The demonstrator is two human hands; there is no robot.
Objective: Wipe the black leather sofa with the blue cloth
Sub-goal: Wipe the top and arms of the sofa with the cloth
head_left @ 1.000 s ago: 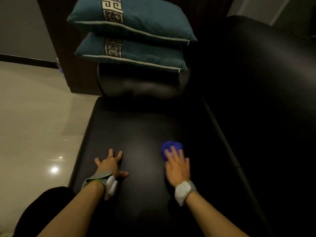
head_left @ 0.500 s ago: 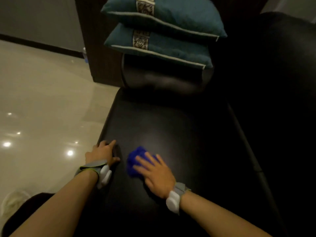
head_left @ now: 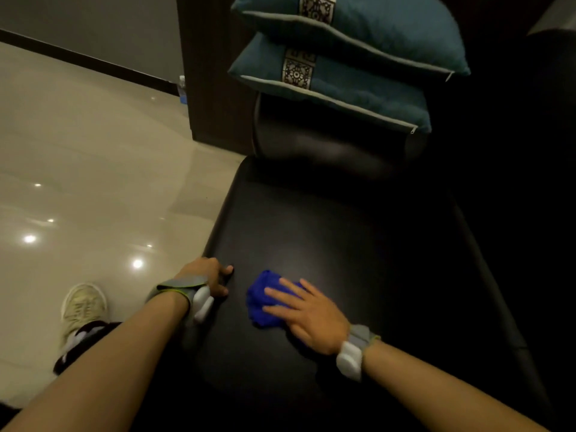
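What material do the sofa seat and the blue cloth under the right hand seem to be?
Sofa seat: likely leather or imitation, smooth, black, with a faint sheen. Blue cloth: soft fabric, bunched into folds, matte; perhaps microfibre, but the weave is too small to tell.

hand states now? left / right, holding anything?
Left hand: on the sofa seat edge, fingers curled over it, holding nothing loose.
Right hand: open, fingers straight, pressing the blue cloth flat on the seat.

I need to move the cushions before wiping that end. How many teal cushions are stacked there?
2. The upper cushion lies on the lower cushion, which rests on the sofa's armrest at the far end of the seat. The frame crops the top, so more could be hidden.
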